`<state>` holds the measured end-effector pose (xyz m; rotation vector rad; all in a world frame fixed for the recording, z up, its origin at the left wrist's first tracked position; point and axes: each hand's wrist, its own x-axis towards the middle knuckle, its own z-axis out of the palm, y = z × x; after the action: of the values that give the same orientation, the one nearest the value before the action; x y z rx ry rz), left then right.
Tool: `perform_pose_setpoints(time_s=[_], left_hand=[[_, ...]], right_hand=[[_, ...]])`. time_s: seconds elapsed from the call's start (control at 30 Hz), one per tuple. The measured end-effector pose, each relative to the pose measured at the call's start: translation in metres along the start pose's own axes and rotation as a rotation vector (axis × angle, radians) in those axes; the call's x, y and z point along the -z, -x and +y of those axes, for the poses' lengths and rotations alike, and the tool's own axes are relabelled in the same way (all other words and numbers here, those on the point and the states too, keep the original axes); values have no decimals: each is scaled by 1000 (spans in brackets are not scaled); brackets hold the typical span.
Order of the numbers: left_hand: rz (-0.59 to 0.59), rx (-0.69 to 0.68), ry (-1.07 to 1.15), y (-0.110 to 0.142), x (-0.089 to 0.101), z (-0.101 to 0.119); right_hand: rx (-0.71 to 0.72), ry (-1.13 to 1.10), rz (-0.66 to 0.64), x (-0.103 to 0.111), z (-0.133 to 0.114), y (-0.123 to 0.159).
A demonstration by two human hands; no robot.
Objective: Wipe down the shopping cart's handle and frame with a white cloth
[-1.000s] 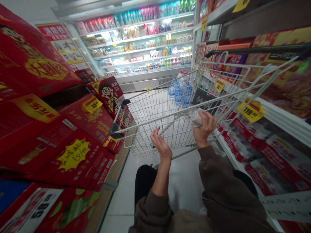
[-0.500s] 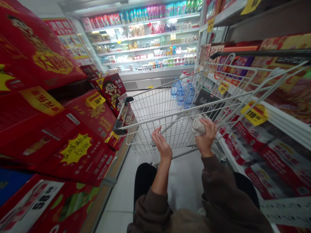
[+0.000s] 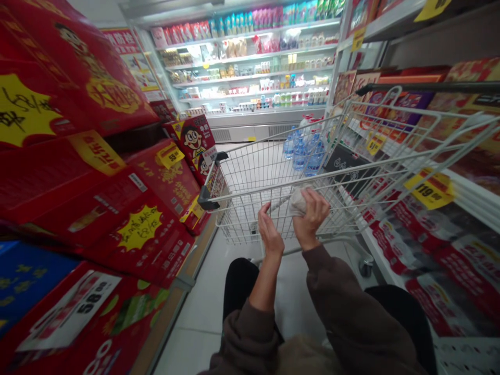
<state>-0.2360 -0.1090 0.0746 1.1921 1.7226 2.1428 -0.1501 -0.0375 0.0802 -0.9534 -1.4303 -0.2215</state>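
Note:
A wire shopping cart (image 3: 242, 195) stands across the aisle in front of my knees, its long side facing me. My right hand (image 3: 311, 216) is closed around a crumpled light-grey cloth (image 3: 298, 202), at the cart's near side just below the top rail. Whether the cloth presses on the wires is hard to tell. To its left, my left hand (image 3: 270, 232) is raised beside the same side, palm turned toward the cloth, fingers loosely bent and nothing in them. Contact between these fingers and the wires cannot be made out.
Red gift boxes (image 3: 133, 219) are stacked close on the left. A shelf of packaged goods (image 3: 441, 250) runs along the right. Large water bottles (image 3: 300, 151) stand on the floor beyond the cart, before a lit refrigerated display (image 3: 250, 122). A cart wheel (image 3: 365, 267) shows at right.
My right hand has moved left along the cart's side with the cloth, closer to my left hand. The view has shifted slightly, so the surroundings appear farther right.

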Motion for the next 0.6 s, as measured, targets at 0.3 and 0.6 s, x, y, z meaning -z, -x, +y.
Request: perform_pose_setpoints(time_s=[0.3,0.6], left_hand=[[-29,48,115,-3,9,-4],[-22,47,95,-4,17,-8]], right_hand=[[-36,117,144,4,27,-12],[170,-38,-40,7,2,12]])
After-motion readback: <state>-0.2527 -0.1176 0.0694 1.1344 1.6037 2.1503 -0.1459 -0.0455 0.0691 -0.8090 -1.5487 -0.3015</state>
